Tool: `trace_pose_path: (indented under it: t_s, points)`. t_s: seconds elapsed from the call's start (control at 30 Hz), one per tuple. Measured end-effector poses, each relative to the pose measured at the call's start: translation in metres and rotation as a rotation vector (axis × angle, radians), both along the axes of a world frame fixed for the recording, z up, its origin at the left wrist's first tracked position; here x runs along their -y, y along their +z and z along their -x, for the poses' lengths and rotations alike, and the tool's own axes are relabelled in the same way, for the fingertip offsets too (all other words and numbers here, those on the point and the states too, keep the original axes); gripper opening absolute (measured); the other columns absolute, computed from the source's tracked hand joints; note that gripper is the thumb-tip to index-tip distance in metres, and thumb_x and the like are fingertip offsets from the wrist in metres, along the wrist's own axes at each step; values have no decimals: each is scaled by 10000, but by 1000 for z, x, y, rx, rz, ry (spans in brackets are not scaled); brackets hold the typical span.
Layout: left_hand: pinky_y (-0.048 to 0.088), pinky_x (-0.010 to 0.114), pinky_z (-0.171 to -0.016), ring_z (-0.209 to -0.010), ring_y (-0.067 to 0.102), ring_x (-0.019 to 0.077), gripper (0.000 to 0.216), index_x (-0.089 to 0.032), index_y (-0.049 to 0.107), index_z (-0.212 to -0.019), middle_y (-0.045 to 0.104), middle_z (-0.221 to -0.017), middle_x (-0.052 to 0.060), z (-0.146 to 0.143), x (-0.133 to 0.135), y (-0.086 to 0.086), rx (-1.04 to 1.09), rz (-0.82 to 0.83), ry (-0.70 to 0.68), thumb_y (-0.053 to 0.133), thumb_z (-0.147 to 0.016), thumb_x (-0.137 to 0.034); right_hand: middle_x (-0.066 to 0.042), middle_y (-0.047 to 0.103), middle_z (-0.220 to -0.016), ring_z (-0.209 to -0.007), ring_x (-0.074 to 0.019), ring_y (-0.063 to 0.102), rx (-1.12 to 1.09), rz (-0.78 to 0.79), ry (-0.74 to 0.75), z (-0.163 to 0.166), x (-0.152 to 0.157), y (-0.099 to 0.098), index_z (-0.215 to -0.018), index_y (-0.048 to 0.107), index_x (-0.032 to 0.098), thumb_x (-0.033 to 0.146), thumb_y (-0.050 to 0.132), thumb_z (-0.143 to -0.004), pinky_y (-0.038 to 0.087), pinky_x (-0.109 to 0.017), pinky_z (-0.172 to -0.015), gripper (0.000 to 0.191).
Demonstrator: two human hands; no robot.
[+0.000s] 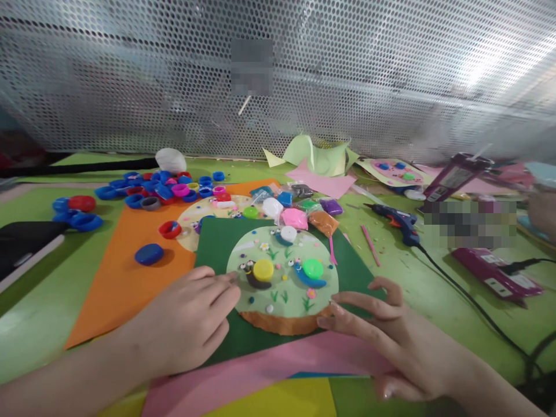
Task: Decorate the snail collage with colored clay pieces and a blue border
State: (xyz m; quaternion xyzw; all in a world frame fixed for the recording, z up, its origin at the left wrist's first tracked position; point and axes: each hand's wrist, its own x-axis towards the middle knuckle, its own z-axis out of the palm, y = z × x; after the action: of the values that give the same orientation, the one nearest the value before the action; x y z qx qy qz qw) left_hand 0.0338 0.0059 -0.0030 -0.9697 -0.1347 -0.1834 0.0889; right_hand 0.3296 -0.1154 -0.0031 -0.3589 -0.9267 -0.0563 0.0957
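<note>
A round pale green card (pixel 243 249) lies on a dark green sheet (pixel 217 243). Clay snails with bottle-cap shells sit on it: a yellow cap (pixel 263 270), a green cap (pixel 313 269) and a white cap (pixel 288 234). Brown clay (pixel 278 324) runs along its lower edge. My left hand (pixel 191 318) rests at the card's left edge, fingers curled and pressed together; what is under them, if anything, is hidden. On the lower right, my right hand (pixel 391 330) is open, its fingers apart and tips touching the edge near the brown clay.
Blue and red bottle caps (pixel 160 188) are heaped at the back left. Bagged coloured clay (pixel 295 218) lies behind the card. On the right are a glue gun (pixel 397 223) with a trailing cord, a purple power strip (pixel 495 275) and a drink carton (pixel 454 179).
</note>
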Motion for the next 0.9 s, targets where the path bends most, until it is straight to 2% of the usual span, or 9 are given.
trace_pose_path:
  t_s: [0.07, 0.27, 0.43, 0.67, 0.9]
  points:
    - [440, 347, -623, -627, 588, 212, 337, -114, 640, -734, 675, -730, 115, -1, 0, 1, 4, 2, 4, 318, -825, -78, -104, 620, -1180, -1130, -276, 480, 17, -17, 0, -3, 0, -1, -1436, 94, 85, 566, 182, -936, 263, -426, -889, 699]
    - [441, 341, -604, -637, 592, 216, 342, -113, 638, -731, 679, -741, 120, -1, 0, 2, 2, 15, 4, 311, -824, -76, -69, 665, -1113, -1185, -291, 429, -104, 28, -51, -9, 6, -4, -1441, -11, 76, 552, 113, -943, 146, -429, -946, 700]
    - [457, 353, -645, -656, 607, 224, 344, -103, 641, -739, 680, -749, 127, 0, 1, 0, -4, 35, 9, 308, -825, -77, -70, 634, -1171, -1181, -281, 437, -100, 42, -17, -8, 6, -6, -1444, -14, 108, 559, 129, -941, 197, -423, -924, 691]
    - [481, 364, -672, -681, 619, 234, 348, -97, 645, -777, 675, -760, 127, 1, 0, 0, -33, 59, 24, 301, -813, -59, -122, 637, -1142, -1104, -295, 511, -63, 22, -49, -6, 3, -3, -1444, 21, 92, 585, 104, -927, 284, -437, -871, 719]
    - [504, 398, -661, -675, 629, 250, 349, -87, 644, -784, 681, -784, 144, 2, 0, -1, -38, 62, 22, 296, -814, -70, -75, 667, -1109, -1232, -304, 411, -102, 56, -57, -6, 3, -2, -1442, -49, 105, 608, 115, -915, 204, -466, -977, 747]
